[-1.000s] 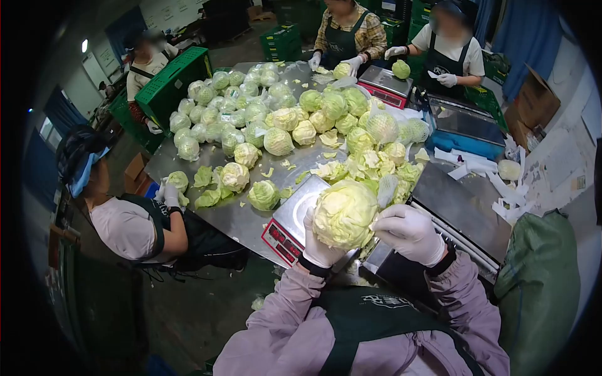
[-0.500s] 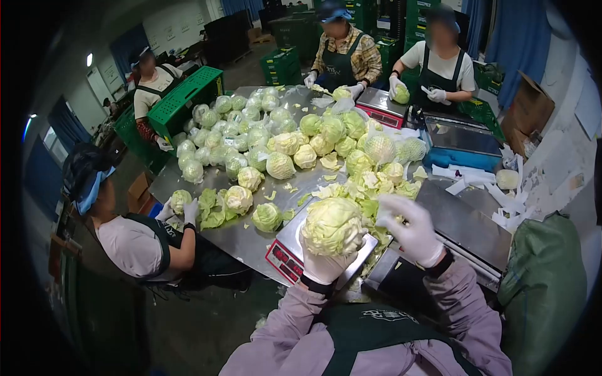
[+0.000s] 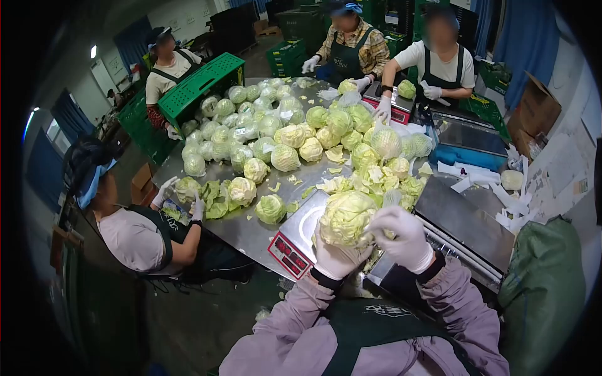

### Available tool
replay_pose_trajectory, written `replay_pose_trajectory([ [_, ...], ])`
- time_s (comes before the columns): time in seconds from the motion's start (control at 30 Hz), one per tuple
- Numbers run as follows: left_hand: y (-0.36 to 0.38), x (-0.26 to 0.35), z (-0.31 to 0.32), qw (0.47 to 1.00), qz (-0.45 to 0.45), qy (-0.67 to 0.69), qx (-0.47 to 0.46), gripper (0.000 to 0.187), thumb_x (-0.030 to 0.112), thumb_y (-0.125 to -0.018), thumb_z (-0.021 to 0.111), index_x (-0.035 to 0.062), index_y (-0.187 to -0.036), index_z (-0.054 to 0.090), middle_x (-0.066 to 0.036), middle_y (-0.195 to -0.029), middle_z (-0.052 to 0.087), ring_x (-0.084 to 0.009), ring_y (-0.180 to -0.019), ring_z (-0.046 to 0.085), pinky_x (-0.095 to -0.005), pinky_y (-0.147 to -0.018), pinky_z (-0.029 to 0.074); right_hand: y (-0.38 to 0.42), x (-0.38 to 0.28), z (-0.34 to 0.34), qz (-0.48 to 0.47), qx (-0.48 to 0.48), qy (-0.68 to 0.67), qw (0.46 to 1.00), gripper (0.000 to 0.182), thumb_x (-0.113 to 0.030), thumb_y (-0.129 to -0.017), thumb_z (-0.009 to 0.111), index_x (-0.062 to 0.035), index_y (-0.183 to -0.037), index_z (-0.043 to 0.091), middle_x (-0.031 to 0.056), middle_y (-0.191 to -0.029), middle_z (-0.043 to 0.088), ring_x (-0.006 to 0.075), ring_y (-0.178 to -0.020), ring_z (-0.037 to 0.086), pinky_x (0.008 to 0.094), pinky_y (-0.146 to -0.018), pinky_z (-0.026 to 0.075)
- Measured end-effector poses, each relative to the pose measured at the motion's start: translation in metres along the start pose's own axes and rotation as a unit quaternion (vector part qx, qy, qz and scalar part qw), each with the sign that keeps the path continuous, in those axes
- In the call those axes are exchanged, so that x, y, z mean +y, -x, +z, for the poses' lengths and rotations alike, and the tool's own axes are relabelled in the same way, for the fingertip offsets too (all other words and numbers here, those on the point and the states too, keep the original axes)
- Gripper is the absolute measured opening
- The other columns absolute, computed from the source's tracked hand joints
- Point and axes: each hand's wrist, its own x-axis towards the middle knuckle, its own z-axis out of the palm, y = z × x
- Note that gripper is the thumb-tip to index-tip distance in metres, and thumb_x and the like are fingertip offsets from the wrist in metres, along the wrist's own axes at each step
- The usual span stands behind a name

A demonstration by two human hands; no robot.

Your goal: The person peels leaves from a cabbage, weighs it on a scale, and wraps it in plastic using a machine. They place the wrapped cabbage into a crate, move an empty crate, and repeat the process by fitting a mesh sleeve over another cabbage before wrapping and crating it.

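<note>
My gloved left hand (image 3: 338, 255) cups a pale green cabbage (image 3: 347, 219) from below and holds it up beside a scale with a red display (image 3: 291, 254). My gloved right hand (image 3: 401, 238) is at the cabbage's right side, its fingers curled and pinched against the outer leaves. A small yellowish bit shows by those fingers, but what they grip is hidden. Behind the held cabbage lies a pile of loose leaves and cabbages (image 3: 364, 156). One trimmed cabbage (image 3: 271, 208) sits left of the scale.
Many wrapped cabbages (image 3: 241, 122) cover the far left of the metal table (image 3: 235, 229). Co-workers stand around it, one tipping a green crate (image 3: 200, 88). A dark flat machine (image 3: 464, 213) and a green sack (image 3: 542, 282) are at my right.
My left hand has moved the cabbage slightly right, away from the scale plate. My right hand has come in from apart to touch its side. A co-worker's hand has reached toward the far scale.
</note>
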Motion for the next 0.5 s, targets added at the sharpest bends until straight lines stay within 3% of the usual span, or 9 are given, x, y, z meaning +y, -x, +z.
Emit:
replay_pose_trajectory([
  [0.1, 0.000, 0.001, -0.002, 0.999, -0.005, 0.034, -0.025, 0.085, 0.075, -0.082, 0.032, 0.0182, -0.144, 0.034, -0.012, -0.145, 0.039, -0.0336, -0.128, 0.043, -0.0525, -0.101, 0.037, -0.001, 0.015, -0.014, 0.030, 0.058, -0.021, 0.998, 0.016, 0.008, -0.076, 0.061, -0.0027, -0.087, 0.066, 0.0080, -0.084, 0.062, 0.0204, -0.079, 0.063, 0.0293, -0.070, 0.049],
  [0.17, 0.001, 0.002, 0.005, 0.998, -0.029, 0.014, -0.050, 0.086, 0.075, -0.081, 0.034, 0.0169, -0.145, 0.034, -0.013, -0.145, 0.039, -0.0348, -0.129, 0.042, -0.0533, -0.101, 0.037, -0.001, 0.026, -0.017, 0.106, 0.181, 0.012, 0.978, 0.012, 0.007, -0.077, 0.062, -0.0007, -0.086, 0.065, 0.0064, -0.082, 0.061, 0.0155, -0.075, 0.061, 0.0272, -0.067, 0.048],
  [0.2, 0.001, 0.005, 0.003, 0.998, -0.026, 0.015, -0.052, 0.086, 0.075, -0.081, 0.034, 0.0169, -0.145, 0.034, -0.013, -0.145, 0.039, -0.0348, -0.129, 0.042, -0.0533, -0.101, 0.037, 0.000, 0.024, -0.014, 0.189, 0.156, -0.080, 0.966, 0.017, 0.002, -0.080, 0.067, -0.0013, -0.096, 0.062, 0.0035, -0.080, 0.060, 0.0102, -0.070, 0.058, 0.0244, -0.063, 0.048],
  [0.23, 0.000, 0.006, 0.000, 0.999, -0.005, -0.012, -0.036, 0.086, 0.075, -0.082, 0.034, 0.0159, -0.145, 0.033, -0.013, -0.145, 0.039, -0.0349, -0.130, 0.041, -0.0535, -0.101, 0.038, 0.002, 0.017, -0.011, 0.189, 0.154, -0.081, 0.966, 0.017, 0.002, -0.080, 0.067, -0.0013, -0.096, 0.062, 0.0035, -0.080, 0.060, 0.0102, -0.070, 0.058, 0.0244, -0.063, 0.048],
  [0.3, -0.001, 0.005, -0.002, 0.999, 0.013, -0.039, -0.018, 0.087, 0.075, -0.082, 0.034, 0.0150, -0.145, 0.032, -0.014, -0.145, 0.039, -0.0349, -0.130, 0.041, -0.0538, -0.101, 0.038, 0.002, -0.004, -0.003, 0.244, 0.017, -0.119, 0.962, 0.030, -0.004, -0.080, 0.071, -0.0028, -0.106, 0.057, 0.0018, -0.080, 0.060, 0.0072, -0.067, 0.056, 0.0225, -0.060, 0.047],
  [0.33, -0.002, 0.005, -0.001, 0.996, 0.031, -0.081, -0.007, 0.087, 0.074, -0.083, 0.035, 0.0143, -0.145, 0.032, -0.015, -0.144, 0.039, -0.0349, -0.130, 0.042, -0.0536, -0.101, 0.038, 0.003, -0.009, -0.001, 0.282, -0.030, -0.119, 0.951, 0.041, 0.000, -0.078, 0.072, -0.0031, -0.113, 0.050, 0.0020, -0.083, 0.058, 0.0080, -0.076, 0.056, 0.0209, -0.068, 0.045],
  [0.4, -0.004, 0.005, 0.001, 0.991, 0.047, -0.123, 0.004, 0.087, 0.074, -0.083, 0.036, 0.0137, -0.145, 0.031, -0.015, -0.144, 0.039, -0.0348, -0.129, 0.042, -0.0535, -0.101, 0.039, 0.009, 0.005, 0.006, 0.283, -0.024, -0.177, 0.942, 0.041, 0.000, -0.078, 0.072, -0.0026, -0.112, 0.050, 0.0016, -0.083, 0.058, 0.0079, -0.075, 0.056, 0.0211, -0.067, 0.045],
  [0.5, -0.002, 0.008, 0.004, 0.996, 0.027, -0.061, -0.054, 0.085, 0.073, -0.084, 0.037, 0.0136, -0.145, 0.031, -0.016, -0.144, 0.039, -0.0351, -0.128, 0.044, -0.0528, -0.102, 0.039, 0.009, 0.010, 0.010, 0.276, -0.009, -0.263, 0.925, 0.036, 0.000, -0.078, 0.071, -0.0017, -0.108, 0.051, 0.0015, -0.084, 0.058, 0.0082, -0.074, 0.056, 0.0214, -0.067, 0.046],
])
